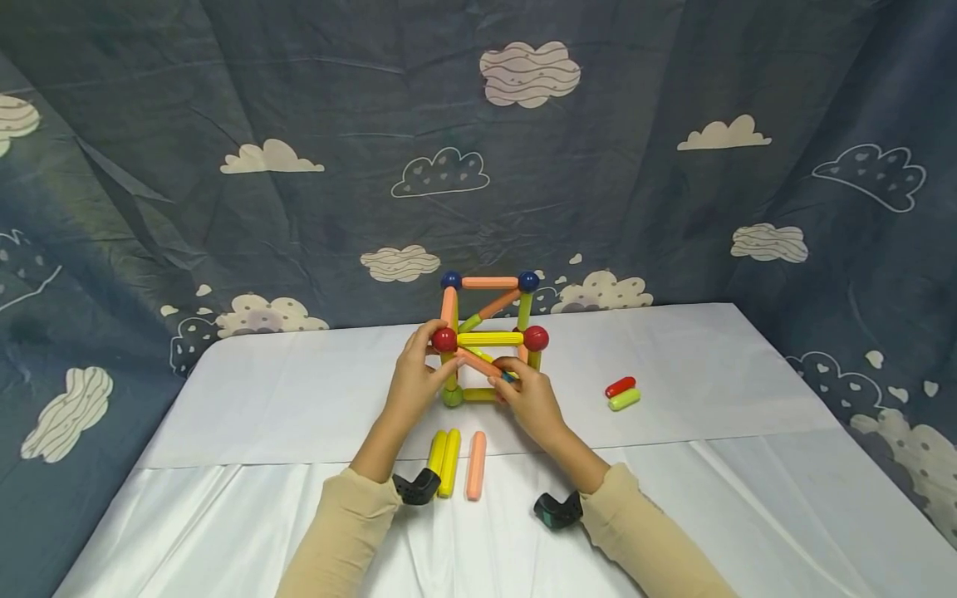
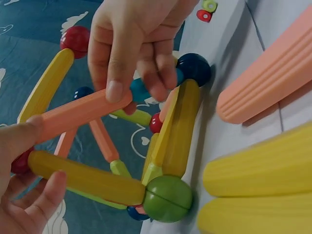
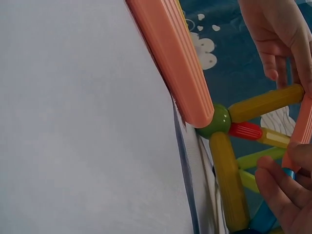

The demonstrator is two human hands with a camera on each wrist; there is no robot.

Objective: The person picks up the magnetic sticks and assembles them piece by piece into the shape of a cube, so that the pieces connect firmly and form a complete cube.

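Observation:
An upright frame of magnetic building sticks and balls stands on the table, with a green ball (image 2: 168, 198) at a lower corner. At its upper left front corner my left hand (image 1: 414, 374) holds the red ball (image 1: 444, 340), thumb against the end of an orange stick (image 2: 78, 117). This stick slants down across the front face. My right hand (image 1: 532, 403) pinches its lower end, where it meets a blue stick (image 2: 141, 90). The blue stick leads to a dark blue ball (image 2: 194, 69), partly behind the right fingers.
Two yellow sticks (image 1: 449, 463) and a loose orange stick (image 1: 476, 467) lie in front of the frame. To the right are a short red stick (image 1: 620, 386) and a short green stick (image 1: 625, 399). A cloud-patterned cloth (image 1: 583, 191) hangs behind the white table (image 1: 247, 399).

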